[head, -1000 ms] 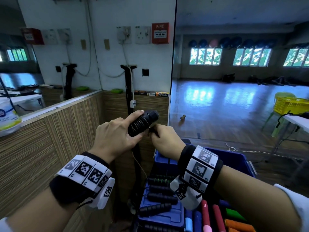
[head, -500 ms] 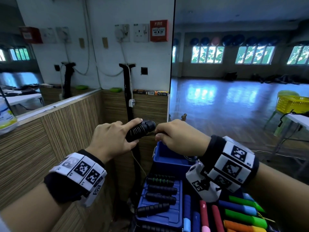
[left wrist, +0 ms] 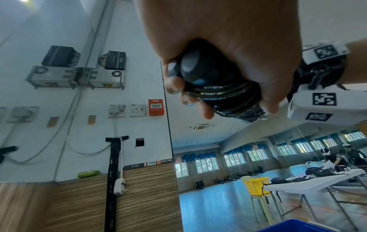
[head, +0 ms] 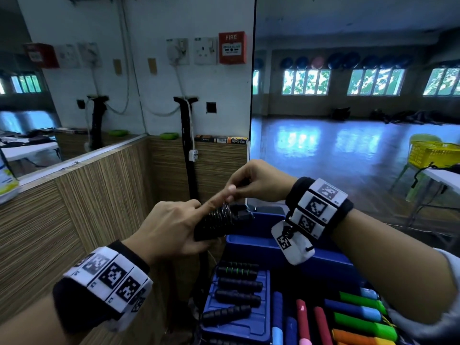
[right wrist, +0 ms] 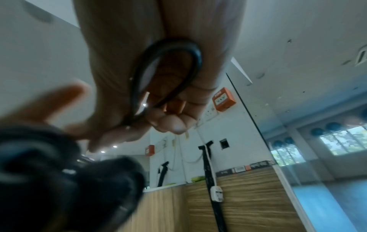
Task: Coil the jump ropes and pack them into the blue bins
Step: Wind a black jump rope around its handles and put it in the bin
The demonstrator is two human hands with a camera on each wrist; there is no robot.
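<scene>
With your left hand (head: 171,227) wrapped round the coiled jump rope (head: 222,221) above the blue bin (head: 251,241), keep your right hand's (head: 258,181) pinched loop (right wrist: 168,73) taut (slack unravels) while tucking it.

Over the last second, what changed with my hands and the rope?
The right hand rose from the tip of the handles and now pinches a cord loop above them. The left hand dropped a little and tilted the handles flatter over the blue bin, index finger stretched along them. The left hand's grip on the wrapped handles stayed, and the bin's contents did not move.
</scene>
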